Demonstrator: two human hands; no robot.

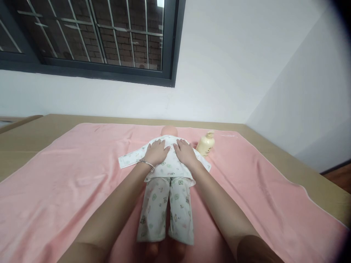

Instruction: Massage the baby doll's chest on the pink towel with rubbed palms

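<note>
A baby doll (169,130) lies stretched out on a pink cloth, its head toward the wall and its feet toward me. It wears a white patterned pajama top (167,168) and matching pajama pants (155,208). My left hand (157,151) rests flat on the upper left of the top, fingers extended, with a silver bangle at the wrist. Flat on the upper right of the top is my right hand (185,152), its fingers also stretched out. The doll's face is not visible. Its feet are partly in shadow at the bottom edge.
The pink cloth (68,175) covers much of a wooden surface (263,140). A pale yellow pump bottle (205,144) stands tilted right of the doll's shoulder. Behind are a white wall (214,73) and a dark-framed window (170,47) with bars.
</note>
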